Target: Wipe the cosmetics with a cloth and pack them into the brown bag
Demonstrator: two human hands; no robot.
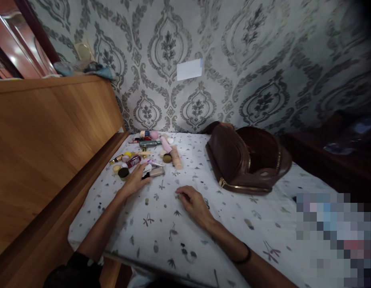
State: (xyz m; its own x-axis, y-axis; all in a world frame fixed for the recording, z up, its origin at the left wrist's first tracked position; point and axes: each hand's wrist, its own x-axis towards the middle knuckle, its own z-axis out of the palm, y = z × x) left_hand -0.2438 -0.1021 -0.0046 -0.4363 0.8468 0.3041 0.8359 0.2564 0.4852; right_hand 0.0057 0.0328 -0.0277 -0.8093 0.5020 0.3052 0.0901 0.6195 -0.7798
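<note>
My left hand is at the front edge of a spread of cosmetics, its thumb and fingers apart. Its fingertips are close to a dark red bottle and a foundation bottle with a black cap; whether they touch is hard to tell. A dark round-lidded jar lies just left of it. My right hand rests on the patterned cloth, fingers loosely bent, thumb apart, with nothing visible in it. Farther back lie a beige tube, a pink tube and a grey-green tube.
An unzipped brown leather bag stands on the right of the cloth. A wooden panel borders the left side. Behind is a patterned wall with a white card. A dark surface holds a clear plastic item at far right.
</note>
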